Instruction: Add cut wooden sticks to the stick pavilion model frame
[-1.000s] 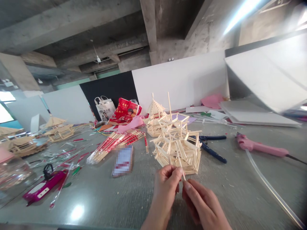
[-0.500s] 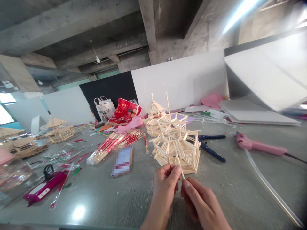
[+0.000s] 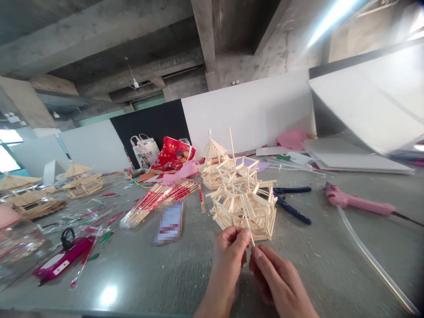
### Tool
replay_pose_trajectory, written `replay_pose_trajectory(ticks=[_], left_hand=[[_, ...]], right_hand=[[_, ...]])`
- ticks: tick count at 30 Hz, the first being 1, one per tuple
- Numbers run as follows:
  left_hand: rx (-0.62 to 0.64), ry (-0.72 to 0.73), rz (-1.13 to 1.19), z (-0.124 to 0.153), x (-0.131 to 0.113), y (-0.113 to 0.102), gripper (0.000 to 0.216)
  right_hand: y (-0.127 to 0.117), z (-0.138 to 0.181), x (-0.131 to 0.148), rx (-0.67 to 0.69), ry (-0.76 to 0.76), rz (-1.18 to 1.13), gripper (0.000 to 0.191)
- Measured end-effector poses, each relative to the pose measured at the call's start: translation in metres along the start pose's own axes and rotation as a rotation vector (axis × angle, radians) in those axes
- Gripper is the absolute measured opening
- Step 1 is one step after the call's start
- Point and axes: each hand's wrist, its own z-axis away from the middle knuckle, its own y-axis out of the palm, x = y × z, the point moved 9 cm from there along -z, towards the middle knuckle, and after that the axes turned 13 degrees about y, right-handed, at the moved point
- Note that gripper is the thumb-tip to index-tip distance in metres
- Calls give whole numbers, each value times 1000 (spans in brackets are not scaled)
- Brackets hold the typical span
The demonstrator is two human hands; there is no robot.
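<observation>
A thin wooden stick (image 3: 246, 217) is pinched between the thumb and fingers of my left hand (image 3: 231, 251). My right hand (image 3: 276, 276) grips the same stick at its lower end, close to the left fingertips. Just beyond both hands stands a model pavilion of glued wooden sticks (image 3: 243, 203), with open tiers and one tall stick rising from it. Behind it is another stick model with a pointed roof (image 3: 213, 150). Blue-handled pliers (image 3: 293, 210) lie against the right side of the nearer model.
At the right lies a pink glue gun (image 3: 361, 203) beside a clear glue stick (image 3: 367, 260). Wrapped chopstick bundles (image 3: 155, 198), a blurred-out packet (image 3: 169, 223) and a magenta power strip (image 3: 62, 260) are on the left. White boards (image 3: 357, 154) and a red bag (image 3: 174, 154) sit at the back.
</observation>
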Motion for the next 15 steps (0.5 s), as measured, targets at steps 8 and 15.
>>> replay_pose_trajectory(ticks=[8,15], left_hand=[[-6,7,7,0,0,0,25],[-30,24,7,-3,-6,3,23]], right_hand=[[-1,1,-1,7,-19,5,47],[-4,-2,-2,-9,6,-19,48]])
